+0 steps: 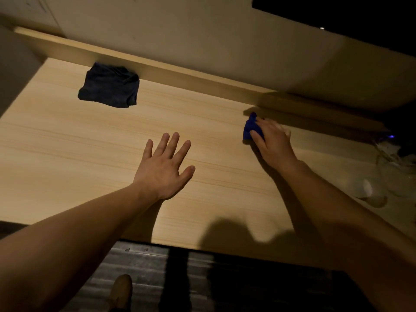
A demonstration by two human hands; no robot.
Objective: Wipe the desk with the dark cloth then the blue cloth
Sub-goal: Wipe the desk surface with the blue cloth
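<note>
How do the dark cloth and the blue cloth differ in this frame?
The dark cloth lies untouched at the desk's back left; the blue cloth is far right, under the right hand. The dark cloth shows whole and looks bigger; the blue cloth is mostly covered. Both rest on the desk near its back ledge.

Most of the blue cloth [250,126] lies hidden under the right hand [271,141], whose fingertips are blurred. At three o'clock, pale clutter [387,174] on the worktop [67,154] is too dim to identify. Both forearms run off the bottom edge. At six o'clock, a shoe [120,291] is cut off.
</note>
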